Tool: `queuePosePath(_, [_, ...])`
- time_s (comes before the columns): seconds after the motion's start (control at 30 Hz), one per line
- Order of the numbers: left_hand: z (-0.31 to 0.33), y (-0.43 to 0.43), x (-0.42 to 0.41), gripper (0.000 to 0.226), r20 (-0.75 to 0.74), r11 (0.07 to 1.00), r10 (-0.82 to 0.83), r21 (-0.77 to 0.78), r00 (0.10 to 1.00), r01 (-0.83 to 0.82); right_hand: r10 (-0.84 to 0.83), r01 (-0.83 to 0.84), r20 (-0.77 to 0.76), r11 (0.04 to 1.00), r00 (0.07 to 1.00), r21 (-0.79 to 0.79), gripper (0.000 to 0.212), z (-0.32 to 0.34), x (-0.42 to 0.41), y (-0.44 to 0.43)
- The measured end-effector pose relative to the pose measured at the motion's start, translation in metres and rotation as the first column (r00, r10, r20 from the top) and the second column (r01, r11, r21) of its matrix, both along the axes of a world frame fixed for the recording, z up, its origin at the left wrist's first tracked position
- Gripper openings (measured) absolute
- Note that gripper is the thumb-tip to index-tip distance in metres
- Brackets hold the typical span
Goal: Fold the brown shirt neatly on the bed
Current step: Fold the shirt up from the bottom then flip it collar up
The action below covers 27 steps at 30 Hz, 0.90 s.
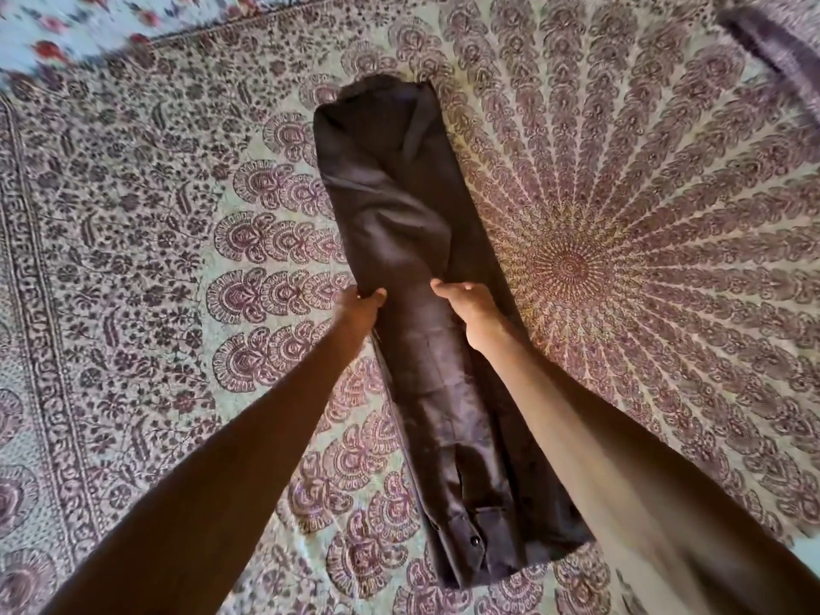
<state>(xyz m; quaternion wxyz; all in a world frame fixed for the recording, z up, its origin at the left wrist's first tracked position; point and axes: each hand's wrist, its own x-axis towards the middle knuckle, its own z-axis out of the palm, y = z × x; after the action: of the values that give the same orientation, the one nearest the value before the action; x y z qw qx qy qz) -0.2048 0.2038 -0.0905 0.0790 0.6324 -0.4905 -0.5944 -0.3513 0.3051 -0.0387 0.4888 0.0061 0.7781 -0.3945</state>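
Observation:
The brown shirt (pixel 399 241) lies on the bed as one long narrow strip, its sides folded in, collar end far from me and a buttoned cuff near me. My left hand (pixel 357 310) pinches the strip's left edge at about mid-length, thumb on top of the cloth. My right hand (pixel 466 306) grips the right edge at the same height, its fingers curled under the fabric. Both forearms reach out over the near half of the shirt.
The bed is covered by a mandala-print sheet (pixel 643 268) in purple and cream. A floral cloth (pixel 57 33) lies at the far left corner. A dark purple fabric (pixel 776 46) sits at the far right corner.

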Motion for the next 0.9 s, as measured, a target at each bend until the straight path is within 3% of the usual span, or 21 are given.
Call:
queuePosePath(0.07, [-0.012,-0.032,-0.007,0.052,-0.002,1.0,0.022,-0.017,1.0,-0.022,-0.086,0.086,0.083,0.996,0.993,0.005,0.049,-0.001,-0.017,-0.024])
queuePosePath(0.13, [-0.015,-0.061,-0.016,0.041,-0.024,0.999,0.052,-0.012,0.998,-0.052,-0.143,0.146,0.098,0.989,0.985,-0.016,0.058,-0.001,-0.033,-0.047])
queuePosePath(0.23, [0.009,-0.095,-0.033,0.026,-0.004,0.997,0.058,-0.055,0.998,-0.058,-0.176,0.181,0.061,0.98,0.982,-0.087,0.049,-0.016,-0.057,-0.078])
queuePosePath(0.3, [0.015,-0.122,-0.043,0.016,-0.001,0.991,0.097,-0.09,0.995,-0.097,-0.031,0.028,-0.131,0.999,0.991,-0.024,0.031,-0.015,-0.064,-0.095])
queuePosePath(0.4, [0.013,-0.164,-0.054,0.019,-0.037,0.975,0.163,-0.148,0.986,-0.166,0.071,-0.057,-0.39,0.997,0.918,0.047,0.035,-0.017,-0.068,-0.111])
queuePosePath(0.53, [0.017,-0.202,-0.066,0.022,-0.013,0.934,0.238,-0.271,0.971,-0.233,0.279,-0.245,-0.675,0.958,0.683,0.148,0.036,-0.021,-0.059,-0.128])
queuePosePath(0.63, [0.024,-0.217,-0.076,0.033,0.089,0.893,0.091,-0.448,0.992,-0.042,0.305,-0.363,-0.798,0.924,0.52,0.117,0.031,-0.029,-0.055,-0.147])
queuePosePath(0.7, [0.027,-0.222,-0.077,0.038,0.126,0.797,-0.079,-0.588,0.989,0.138,0.356,-0.472,-0.826,0.872,0.436,0.127,0.033,-0.032,-0.05,-0.159])
queuePosePath(0.77, [0.027,-0.23,-0.079,0.039,0.117,0.717,-0.176,-0.665,0.977,0.208,0.407,-0.539,-0.841,0.825,0.357,0.17,0.033,-0.034,-0.048,-0.171])
queuePosePath(0.9, [0.017,-0.257,-0.09,0.032,0.21,0.662,-0.224,-0.684,0.952,0.307,0.357,-0.471,-0.834,0.872,0.42,0.136,0.019,-0.038,-0.056,-0.19])
